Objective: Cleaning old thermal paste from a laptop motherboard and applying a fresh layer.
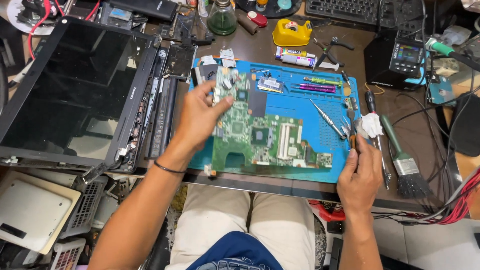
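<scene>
1. Green circuit board [260, 137] lies on a blue mat [300, 102] at the middle of the table [260, 45] — its upper left corner is lifted.
2. Left hand [200, 112] grips that raised corner, thumb on top and fingers curled behind, pinching the board's edge.
3. Right hand [359, 172] sits at the mat's 4 o'clock corner, fingers pressed together around a thin tool [351, 131] that points toward 12 o'clock; which tool it is I cannot tell.
4. Just at 3 o'clock of that hand lie a screwdriver [374, 117] with a wad of white tissue [371, 125] and a green-handled brush [402, 160].
5. Along the mat's 1 o'clock part rest a purple and a green driver [317, 85] and a slim metal probe [327, 119].
6. At 9 o'clock of the board stands an opened black laptop [75, 90] — screen dark.
7. At 12 o'clock sit a yellow tape dispenser [292, 32] and a green glass bottle [221, 19].
</scene>
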